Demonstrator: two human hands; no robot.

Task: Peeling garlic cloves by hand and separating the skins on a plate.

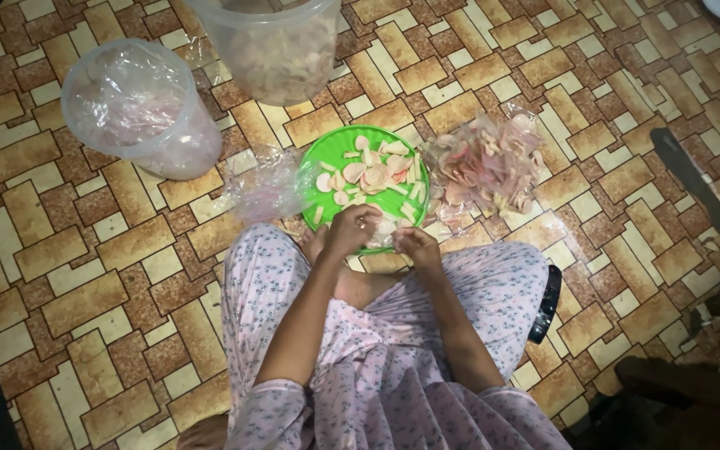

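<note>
I sit on a tiled floor with a green plate (335, 148) of pale pink and white crackers in front of my knees. My left hand (350, 228) and my right hand (417, 247) meet at the plate's near edge, fingers closed on a small clear plastic bag (387, 227) with crackers in it. What exactly each finger pinches is hard to tell. A crumpled clear plastic bag (267, 185) lies left of the plate. An open plastic bag (493, 162) piled with more crackers lies to the right.
A clear plastic tub (139, 108) lined with plastic stands at the upper left. A second clear tub (272, 46) holding crackers stands at the top centre. A dark phone-like object (546, 304) rests by my right knee. Dark objects (693, 179) lie at the right edge.
</note>
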